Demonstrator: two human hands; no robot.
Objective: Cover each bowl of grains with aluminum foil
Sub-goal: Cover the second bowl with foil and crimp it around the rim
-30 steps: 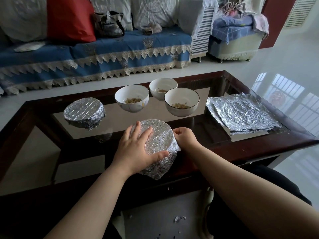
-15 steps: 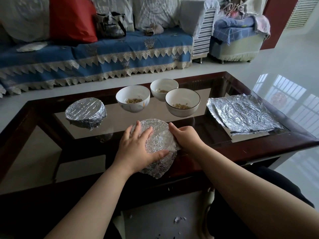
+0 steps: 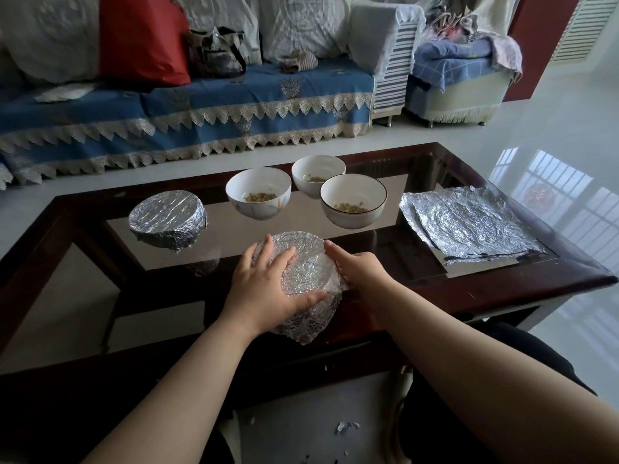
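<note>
Foil (image 3: 306, 272) is wrapped over the bowl at the near middle of the glass-topped table (image 3: 502, 289), and both hands are on it. From the head camera, the left hand (image 3: 268, 286) lies flat on the left half of the foil top, fingers spread and straight, its thumb pressing the near side of the wrap. The right hand (image 3: 358, 266) presses the right rim, fingers straight and pointing away along the edge; neither hand curls around anything. A loose flap of foil hangs below the left thumb toward the near table edge.

Left of the hands and farther back sits a second foil-covered bowl (image 3: 167, 219), well apart from them. Just beyond the fingertips stand three open white bowls holding grains: a left one (image 3: 258, 195), a rear one (image 3: 318, 172) and a right one with a dark rim (image 3: 353, 202), which is nearest the right hand. Bare glass lies between the covered bowl in hand and these. To the right of the right hand, a stack of flat foil sheets (image 3: 469, 226) reaches close to the table's right frame.

No readable writing shows on anything. Small foil scraps (image 3: 346, 426) lie on the floor below the forearms.
</note>
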